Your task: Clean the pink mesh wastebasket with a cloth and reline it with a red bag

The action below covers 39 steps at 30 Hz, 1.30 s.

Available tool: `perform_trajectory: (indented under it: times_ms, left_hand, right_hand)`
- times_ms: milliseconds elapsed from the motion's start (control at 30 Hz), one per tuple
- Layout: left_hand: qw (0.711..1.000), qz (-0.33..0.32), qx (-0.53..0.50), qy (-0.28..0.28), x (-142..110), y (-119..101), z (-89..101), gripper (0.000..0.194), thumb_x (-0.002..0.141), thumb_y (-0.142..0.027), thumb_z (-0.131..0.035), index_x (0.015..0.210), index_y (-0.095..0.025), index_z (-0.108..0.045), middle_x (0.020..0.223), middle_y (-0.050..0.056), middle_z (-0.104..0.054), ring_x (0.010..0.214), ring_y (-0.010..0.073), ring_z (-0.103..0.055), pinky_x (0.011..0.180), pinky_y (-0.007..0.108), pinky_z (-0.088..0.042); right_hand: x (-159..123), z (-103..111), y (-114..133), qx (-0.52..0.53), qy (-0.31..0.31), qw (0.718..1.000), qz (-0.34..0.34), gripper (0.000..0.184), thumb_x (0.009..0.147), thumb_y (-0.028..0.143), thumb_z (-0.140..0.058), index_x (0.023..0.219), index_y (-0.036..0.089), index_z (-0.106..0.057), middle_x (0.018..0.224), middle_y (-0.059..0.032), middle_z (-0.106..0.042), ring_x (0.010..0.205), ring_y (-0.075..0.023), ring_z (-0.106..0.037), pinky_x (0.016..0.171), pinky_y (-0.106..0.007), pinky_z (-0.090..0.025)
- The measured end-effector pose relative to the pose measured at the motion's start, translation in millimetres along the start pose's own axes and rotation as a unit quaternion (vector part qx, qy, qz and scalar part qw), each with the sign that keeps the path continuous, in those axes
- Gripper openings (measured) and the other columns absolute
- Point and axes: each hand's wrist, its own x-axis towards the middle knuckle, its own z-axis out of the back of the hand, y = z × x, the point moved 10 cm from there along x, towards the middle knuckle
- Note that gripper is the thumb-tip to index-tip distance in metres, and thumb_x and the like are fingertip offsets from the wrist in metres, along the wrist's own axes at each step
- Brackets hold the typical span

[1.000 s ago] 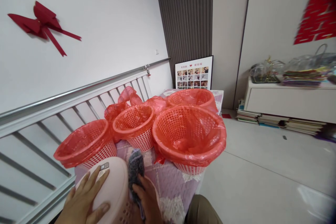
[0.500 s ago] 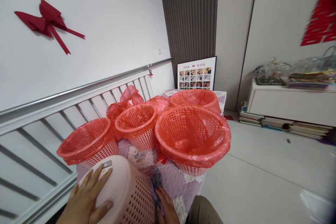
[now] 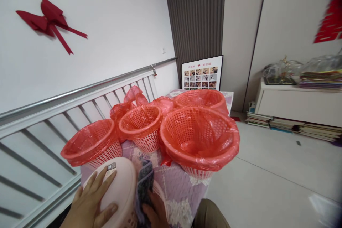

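Under your left hand [image 3: 88,201]: the pale pink basket [image 3: 121,185], tipped over on the lilac patterned cover [image 3: 175,181], its base turned upward and to your left, its body between your two hands.
Basket's look: smooth, rounded base with a small grey label [image 3: 111,166] near the far edge; holes pierce the side wall, much of which your right hand and the cloth hide.
Left palm: flat on the base, gripping nothing, fingers spread toward the label, thumb pointing off to the right.
Right hand [image 3: 157,210]: fingers curled round a dark grey cloth [image 3: 144,185] with lilac edging, held along the basket's side.
Red-lined baskets: a small one [image 3: 145,142] and a large one [image 3: 200,172] stand upright just beyond your cloth.
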Motion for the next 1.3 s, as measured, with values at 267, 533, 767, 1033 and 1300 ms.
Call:
perform_trajectory:
  times_ms: [267, 533, 767, 1033, 1300]
  left_hand:
    - [1.0, 0.003, -0.012, -0.018, 1, 3, -0.3, 0.072, 0.09, -0.059, -0.045, 0.154, -0.028, -0.032, 0.167, 0.007, -0.016, 0.154, 0.0377, -0.018, 0.12, 0.066, -0.026]
    - [1.0, -0.01, 0.004, -0.022, 1, 3, -3.1, 0.073, 0.09, -0.059, -0.044, 0.154, -0.027, -0.03, 0.167, 0.006, -0.016, 0.155, 0.0367, -0.02, 0.119, 0.064, -0.032]
    - [1.0, 0.026, -0.001, 0.001, 7, 6, -3.2, 0.074, 0.09, -0.06, -0.044, 0.155, -0.03, -0.027, 0.168, 0.005, -0.013, 0.155, 0.0368, -0.016, 0.12, 0.064, -0.028]
    - [0.999, 0.028, -0.013, 0.012, 6, 7, -4.0, 0.075, 0.09, -0.062, -0.042, 0.156, -0.03, -0.026, 0.168, 0.004, -0.01, 0.156, 0.0356, -0.012, 0.122, 0.064, -0.023]
    - [0.999, 0.036, -0.023, -0.001, 12, 12, -8.3, 0.079, 0.088, -0.069, -0.04, 0.156, -0.033, -0.026, 0.169, 0.002, -0.012, 0.157, 0.0344, -0.014, 0.121, 0.066, -0.022]
  right_hand:
    - [-34, 15, -120, 0.013, 0.076, 0.991, -0.105, 0.05, 0.086, 0.023, -0.057, 0.135, 0.025, -0.066, 0.138, -0.0118, -0.066, 0.128, -0.0297, -0.064, 0.105, -0.045, -0.055]
    - [28, 21, -3, 0.063, 0.039, 0.997, 0.038, 0.052, 0.094, 0.036, -0.059, 0.145, 0.031, -0.055, 0.152, -0.0091, -0.054, 0.137, -0.0314, -0.055, 0.111, -0.049, -0.049]
    - [120, 36, 26, 0.185, 0.024, 0.979, -0.076, 0.044, 0.092, 0.021, -0.055, 0.136, 0.026, -0.061, 0.146, -0.0085, -0.059, 0.137, -0.0237, -0.053, 0.117, -0.046, -0.041]
    - [145, -28, -58, 0.154, 0.195, 0.957, -0.152, 0.035, 0.08, 0.013, -0.055, 0.105, 0.021, -0.078, 0.111, -0.0045, -0.078, 0.107, -0.0233, -0.071, 0.098, -0.036, -0.053]
    - [98, -30, -115, 0.104, 0.182, 0.963, -0.168, 0.038, 0.078, 0.011, -0.054, 0.108, 0.019, -0.076, 0.115, -0.0086, -0.076, 0.111, -0.0247, -0.068, 0.104, -0.04, -0.049]
